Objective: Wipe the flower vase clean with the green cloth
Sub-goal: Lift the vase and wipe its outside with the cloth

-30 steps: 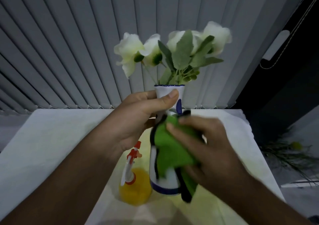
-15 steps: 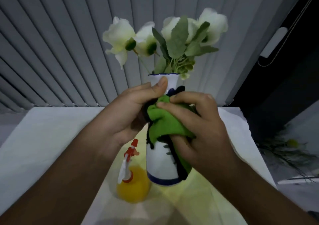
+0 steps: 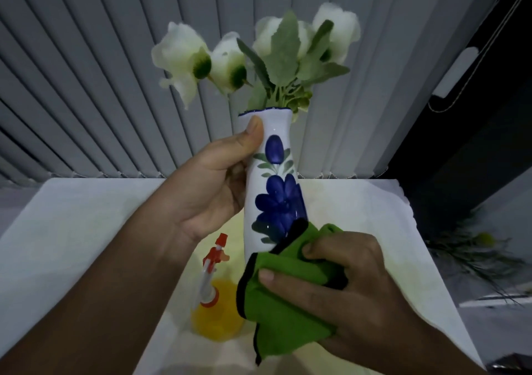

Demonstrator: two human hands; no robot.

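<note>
Vase (image 3: 273,179), white with blue painted flowers, is held up off the white table (image 3: 72,230), tilted slightly, centre of view. Your left hand (image 3: 213,190) wraps its neck from the left, thumb pressed just under the blue rim, fingers closed round the far side. Your right hand (image 3: 345,282) is clamped on the green cloth (image 3: 282,311), black-edged, bunched against the vase's lower body so the base is hidden behind it. White flowers (image 3: 184,55) and grey-green leaves (image 3: 282,49) stick out of the mouth, spreading left and right.

Around: spray bottle (image 3: 214,302) with yellow liquid and red-white trigger stands on the table near you, just left of the cloth and below the vase, nozzle close to your left wrist. Grey vertical blinds (image 3: 86,87) fill the far side. Far right, off the table, a blurred plant (image 3: 475,248) lies low against a dark area; too dim to tell more.
</note>
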